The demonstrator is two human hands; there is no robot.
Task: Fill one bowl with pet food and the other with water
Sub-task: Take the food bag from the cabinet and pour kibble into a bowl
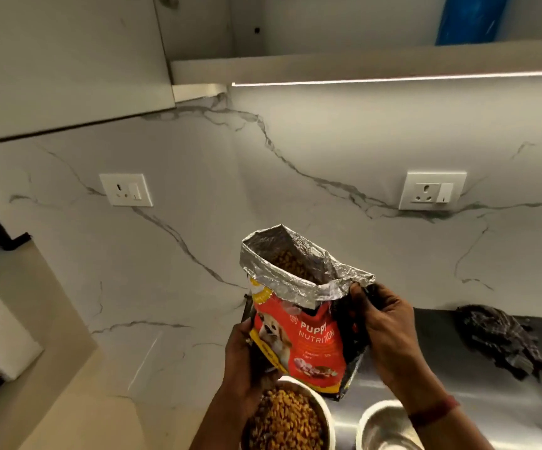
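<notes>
The person is holding a red bag of puppy food (311,345) upright in the air, above the near edge of the table (152,362) and in front of the marble wall. The bag's top is standing open, its silver foil lining is folding outward over the rim, and brown kibble (290,263) is showing inside the mouth.

The left hand (243,362) is gripping the bag low on its left edge, its fingers (246,332) curling round that edge. The right hand (386,336) is gripping the bag high on its right side, just under the foil rim, its fingers (360,297) pinching the dark side panel. A red thread band (431,414) is circling the right wrist.

Directly below the bag and the left hand, a white-rimmed bowl (323,405) is sitting heaped with kibble (the left wrist is covering its left side). Just to its right, apart from it, the second bowl (363,423) is showing a steel inside; the right forearm is hiding part of it, and whether it is holding water cannot be told. This second bowl is resting on the steel part of the table (457,368).

A dark crumpled cloth (500,342) is lying farther right on the steel, against the wall. Two white wall sockets, one on the left (126,190) and one on the right (431,190), are sitting in the marble, and a light strip (393,80) is glowing under the cabinet.
</notes>
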